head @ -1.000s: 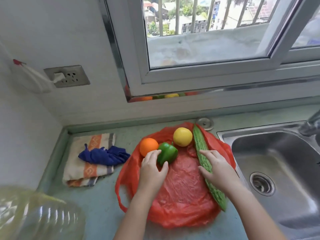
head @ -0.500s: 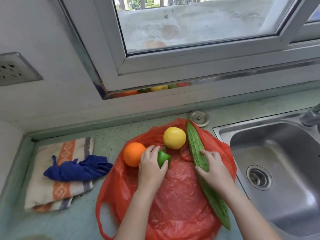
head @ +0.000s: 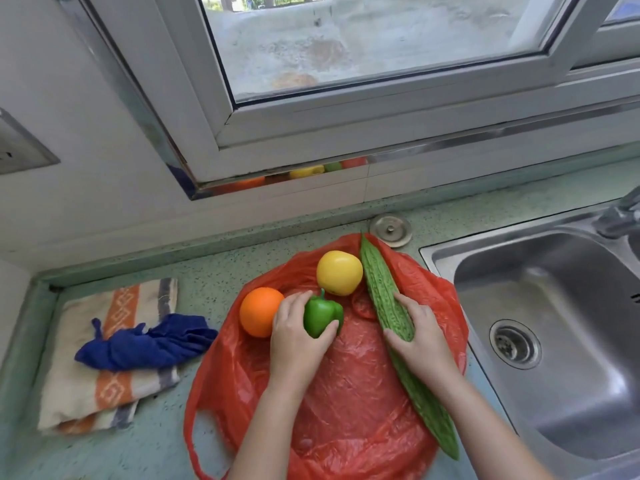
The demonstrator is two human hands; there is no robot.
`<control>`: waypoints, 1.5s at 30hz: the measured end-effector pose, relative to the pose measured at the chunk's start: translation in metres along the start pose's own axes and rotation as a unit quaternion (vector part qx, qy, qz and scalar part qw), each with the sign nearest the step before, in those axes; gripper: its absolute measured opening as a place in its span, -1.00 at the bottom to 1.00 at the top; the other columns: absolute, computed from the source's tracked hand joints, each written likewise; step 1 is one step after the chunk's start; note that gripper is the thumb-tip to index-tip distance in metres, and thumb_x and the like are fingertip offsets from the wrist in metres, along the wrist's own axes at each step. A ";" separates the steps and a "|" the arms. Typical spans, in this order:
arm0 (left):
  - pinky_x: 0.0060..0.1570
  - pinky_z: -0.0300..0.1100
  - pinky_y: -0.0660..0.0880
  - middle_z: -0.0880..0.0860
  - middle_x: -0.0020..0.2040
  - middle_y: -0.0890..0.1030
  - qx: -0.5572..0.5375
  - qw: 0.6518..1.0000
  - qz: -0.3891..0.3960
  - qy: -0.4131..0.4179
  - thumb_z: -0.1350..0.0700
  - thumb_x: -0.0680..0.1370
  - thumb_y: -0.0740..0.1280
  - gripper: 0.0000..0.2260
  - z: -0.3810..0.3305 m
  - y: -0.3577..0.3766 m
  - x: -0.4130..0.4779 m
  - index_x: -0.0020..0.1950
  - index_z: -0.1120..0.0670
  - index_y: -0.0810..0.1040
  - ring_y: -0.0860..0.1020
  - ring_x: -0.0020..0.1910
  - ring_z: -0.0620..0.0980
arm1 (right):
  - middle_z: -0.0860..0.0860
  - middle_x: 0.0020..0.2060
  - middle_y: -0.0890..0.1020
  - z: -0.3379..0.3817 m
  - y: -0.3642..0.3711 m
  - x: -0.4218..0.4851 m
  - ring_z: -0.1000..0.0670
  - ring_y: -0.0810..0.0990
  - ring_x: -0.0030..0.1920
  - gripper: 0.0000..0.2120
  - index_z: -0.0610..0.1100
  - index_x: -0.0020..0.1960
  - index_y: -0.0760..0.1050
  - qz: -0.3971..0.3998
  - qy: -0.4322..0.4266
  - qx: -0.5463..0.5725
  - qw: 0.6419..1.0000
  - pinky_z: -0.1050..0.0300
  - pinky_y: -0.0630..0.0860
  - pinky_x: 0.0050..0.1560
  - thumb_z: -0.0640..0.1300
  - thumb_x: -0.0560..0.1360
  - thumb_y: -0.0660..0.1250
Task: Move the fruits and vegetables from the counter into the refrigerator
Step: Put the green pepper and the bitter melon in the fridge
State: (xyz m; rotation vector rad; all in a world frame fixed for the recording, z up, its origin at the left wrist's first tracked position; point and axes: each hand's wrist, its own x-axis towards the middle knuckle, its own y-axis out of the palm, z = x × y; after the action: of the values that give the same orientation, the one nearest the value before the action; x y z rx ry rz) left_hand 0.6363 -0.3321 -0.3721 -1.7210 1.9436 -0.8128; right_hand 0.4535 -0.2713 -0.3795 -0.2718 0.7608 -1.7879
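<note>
From the head camera, a red plastic bag (head: 346,393) lies spread flat on a speckled green counter (head: 214,271) under a window (head: 363,64). Four pieces of produce sit on the bag's far half. An orange (head: 259,311) is at the left, a yellow fruit (head: 339,272) further back, a green pepper (head: 320,315) between them and a little nearer, and a long bitter gourd (head: 384,299) runs along the bag's right side, from the far edge to the near right edge.

The left hand (head: 298,341) is curled around the green pepper, with fingers on its left and far side and the thumb pressing its near right side; the back of the hand touches the orange. The right hand (head: 420,344) wraps the middle of the bitter gourd, with fingers on the right and the thumb across its near side. Whether either item is lifted off the bag cannot be told.

Left of the bag, a striped towel (head: 114,386) lies folded with a crumpled blue cloth (head: 145,344) on top. A steel sink (head: 554,341) sits right of the bag, and a round metal sink plug (head: 390,230) rests on the counter just behind the bag.
</note>
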 end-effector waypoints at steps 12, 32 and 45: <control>0.15 -0.23 0.40 -0.11 0.13 0.49 -0.187 0.981 -0.039 -0.043 0.08 0.37 0.48 -0.59 -0.062 -0.047 -0.042 0.17 -0.09 0.47 0.45 0.13 -0.11 | 0.06 0.11 0.42 0.033 -0.034 -0.040 0.12 0.40 0.09 -0.48 0.16 0.27 0.32 -0.044 -0.054 0.100 0.993 0.26 0.30 0.11 -0.17 0.41 0.41; -0.20 -0.38 0.50 0.05 -0.03 0.60 -0.419 0.889 0.171 0.072 0.14 0.29 0.43 -0.61 -0.134 -0.052 -0.187 0.09 -0.03 0.49 0.60 -0.12 -0.20 | 0.14 0.17 0.51 0.012 -0.110 -0.259 0.12 0.51 0.11 -0.47 0.27 0.24 0.32 -0.228 -0.015 0.143 0.963 0.14 0.46 0.11 0.00 0.37 0.45; -0.25 -0.34 0.51 -0.01 -0.10 0.63 -0.393 0.807 0.411 0.158 0.07 0.23 0.53 -0.57 -0.275 0.059 -0.348 0.06 -0.04 0.53 0.61 -0.17 -0.17 | 0.07 0.19 0.53 -0.112 -0.211 -0.467 0.10 0.52 0.14 -0.50 0.31 0.17 0.35 -0.485 0.098 0.155 0.855 0.08 0.44 0.19 0.03 0.30 0.42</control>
State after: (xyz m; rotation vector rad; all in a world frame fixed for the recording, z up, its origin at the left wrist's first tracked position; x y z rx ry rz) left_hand 0.4639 0.0559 -0.2315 -0.8124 3.1679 0.0888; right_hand 0.3976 0.2337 -0.2497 -0.2791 0.4669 -2.9008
